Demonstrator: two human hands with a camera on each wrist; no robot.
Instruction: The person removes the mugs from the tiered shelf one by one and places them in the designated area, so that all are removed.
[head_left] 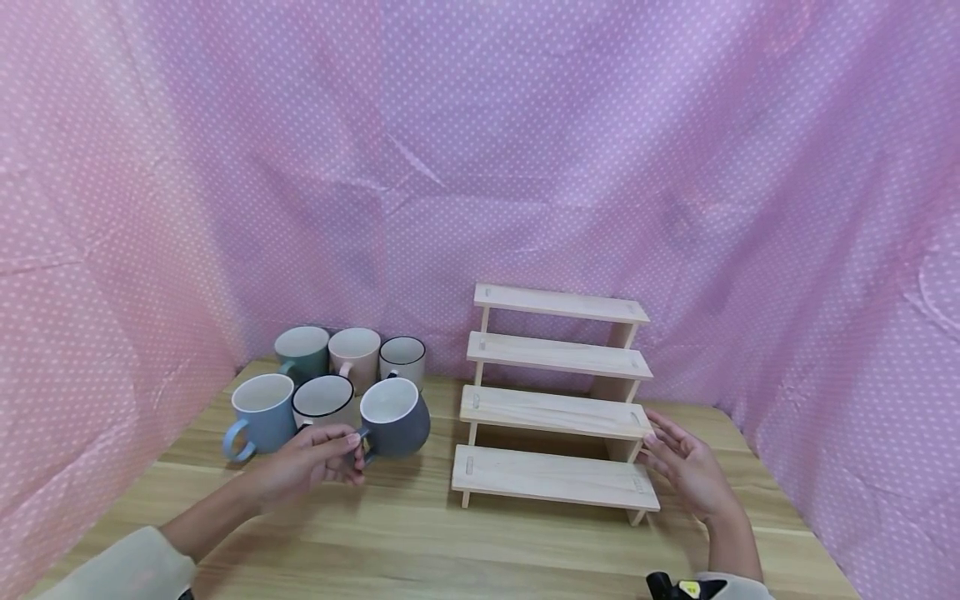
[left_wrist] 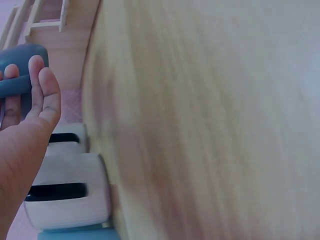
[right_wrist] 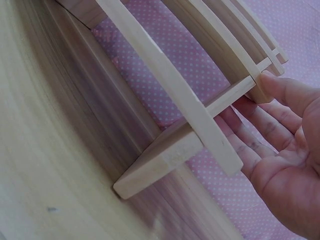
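My left hand (head_left: 318,458) pinches the handle of a dark grey-blue mug (head_left: 397,429), white inside. The mug is tilted and sits in front of other mugs; in the left wrist view only part of the mug (left_wrist: 24,57) shows beyond the fingers. To the right stands a four-step light wooden display stand (head_left: 555,475). At its right side my right hand (head_left: 690,471) holds the end of the second step from the bottom. In the right wrist view the thumb meets that plank's end, with the fingers by the side panel (right_wrist: 155,167).
Beside the held mug, at the table's back left, stand a light blue mug (head_left: 266,421), a black-rimmed white mug (head_left: 322,400), a green mug (head_left: 306,358), a pale pink mug (head_left: 356,358) and a smaller black-rimmed mug (head_left: 402,358). Pink dotted cloth (head_left: 525,167) encloses the wooden table (head_left: 375,550).
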